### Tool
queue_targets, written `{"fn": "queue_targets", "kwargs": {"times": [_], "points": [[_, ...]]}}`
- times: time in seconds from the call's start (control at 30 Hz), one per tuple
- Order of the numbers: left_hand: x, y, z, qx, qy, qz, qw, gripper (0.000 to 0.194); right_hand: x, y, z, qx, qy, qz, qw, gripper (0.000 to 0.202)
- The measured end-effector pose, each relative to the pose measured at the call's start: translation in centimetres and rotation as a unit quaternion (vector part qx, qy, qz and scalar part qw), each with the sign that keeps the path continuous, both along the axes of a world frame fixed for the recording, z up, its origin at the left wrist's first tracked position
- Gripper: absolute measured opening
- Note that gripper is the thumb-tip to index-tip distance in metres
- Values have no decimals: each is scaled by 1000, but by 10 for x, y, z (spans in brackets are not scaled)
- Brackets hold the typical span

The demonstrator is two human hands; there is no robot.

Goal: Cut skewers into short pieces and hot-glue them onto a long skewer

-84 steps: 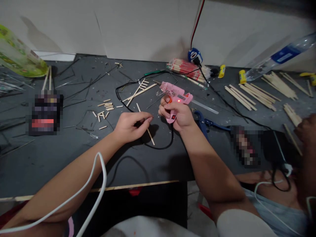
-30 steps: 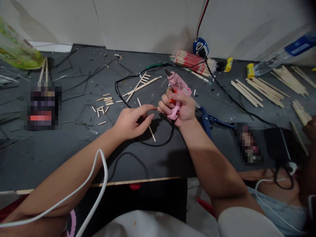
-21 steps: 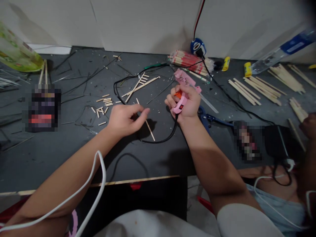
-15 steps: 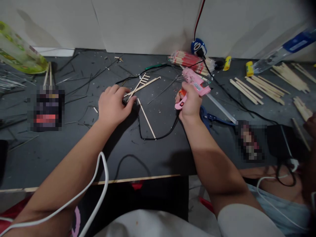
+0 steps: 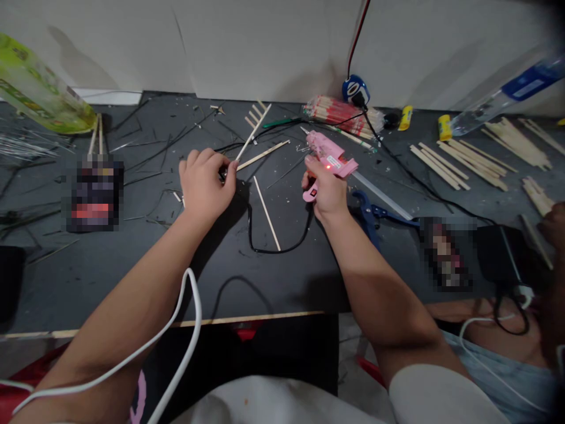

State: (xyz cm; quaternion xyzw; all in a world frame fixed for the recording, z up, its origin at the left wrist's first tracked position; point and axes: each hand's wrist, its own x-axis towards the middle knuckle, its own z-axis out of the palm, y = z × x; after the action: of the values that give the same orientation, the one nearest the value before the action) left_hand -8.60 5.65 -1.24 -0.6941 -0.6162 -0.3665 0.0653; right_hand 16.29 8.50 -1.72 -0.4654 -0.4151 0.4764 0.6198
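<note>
My left hand (image 5: 207, 179) is closed, thumb and fingers pinching the near end of a thin wooden stick (image 5: 253, 134). Short crosspieces (image 5: 255, 115) stick out from the left side of its far end. My right hand (image 5: 327, 188) grips a pink hot glue gun (image 5: 330, 154) with a small red light lit. The gun's nozzle points up and left, and a clear glue stick (image 5: 384, 197) extends from its rear. Between my hands, one loose stick (image 5: 266, 213) lies on the table, and another stick (image 5: 265, 155) lies just beyond my left fingers.
The gun's black cord (image 5: 273, 252) loops between my hands. Blue pliers (image 5: 368, 212) lie beside my right wrist. A bag of sticks (image 5: 338, 112) and a blue plug adapter (image 5: 355, 89) are behind. Sticks (image 5: 441, 168), a bottle (image 5: 485, 109) and another person's hand (image 5: 557, 227) are on the right.
My left hand has raised the stick with crosspieces off the other stick and turned it. My right hand has shifted slightly left and down with the glue gun, whose red light now shows.
</note>
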Motion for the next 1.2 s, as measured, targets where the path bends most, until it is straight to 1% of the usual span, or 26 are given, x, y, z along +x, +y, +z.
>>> {"fn": "queue_targets", "kwargs": {"times": [0.03,0.13,0.2,0.3,0.37,0.47,0.53,0.63,0.73,0.87,0.97,1.03,1.07,1.13,1.2], "points": [[2,-3,3,28,-12,-3,1000,24,0,-1,2,-7,23,12,1000,30],[14,-15,9,87,-70,-67,992,19,1,-3,11,-26,112,68,991,40],[26,-25,9,87,-109,-108,984,16,1,-6,17,-34,156,106,981,45],[44,-36,5,72,-152,-164,972,11,1,-11,24,-37,191,146,970,47],[53,-41,3,65,-183,-194,962,10,1,-13,28,-32,202,149,967,48],[60,-43,2,56,-210,-236,947,11,0,-15,30,-24,191,125,973,47],[61,-44,3,52,-212,-250,943,11,0,-16,30,-23,182,124,975,46],[61,-45,4,37,-213,-264,940,12,-1,-18,32,-15,189,152,970,44],[63,-48,5,11,-215,-274,937,15,-3,-21,36,-13,191,172,966,47],[64,-51,5,-28,-212,-290,933,17,-6,-23,39,-26,192,176,965,50],[64,-52,3,-54,-203,-308,928,18,-7,-23,38,-40,189,171,966,46],[64,-52,3,-94,-220,-329,913,15,-8,-25,37,-61,176,179,966,42],[65,-53,3,-124,-244,-340,900,15,-8,-26,37,-69,171,192,964,40],[66,-55,3,-189,-318,-352,860,23,-9,-29,37,-77,165,238,954,37],[69,-57,4,-226,-386,-352,822,30,-11,-32,37,-84,161,279,943,37]]}}
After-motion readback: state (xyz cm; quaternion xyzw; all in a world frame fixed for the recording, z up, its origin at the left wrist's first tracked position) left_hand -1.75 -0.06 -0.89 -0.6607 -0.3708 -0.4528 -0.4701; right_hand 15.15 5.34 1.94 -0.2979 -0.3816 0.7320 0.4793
